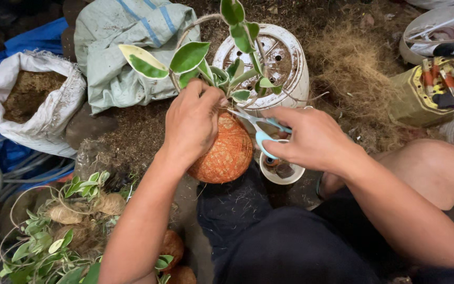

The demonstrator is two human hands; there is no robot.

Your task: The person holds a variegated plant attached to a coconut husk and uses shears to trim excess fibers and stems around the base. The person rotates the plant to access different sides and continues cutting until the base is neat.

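A ball wrapped in orange string [222, 152] carries a plant with green and cream leaves [200, 60] growing from its top. My left hand [191, 121] grips the top of the ball at the base of the stems. My right hand [311, 139] holds a small pair of scissors with light blue handles [261, 131], its blades pointing left toward the plant's base, just beside my left fingers. The ball rests over my lap, above dark shorts.
An upturned white perforated pot [279, 63] stands behind the plant. A white sack of brown soil [30, 100] and a green sack [127, 42] lie at left. Several string-wrapped plant balls [69, 226] sit bottom left. Dry fibre [353, 73] and a yellow container [432, 89] lie right.
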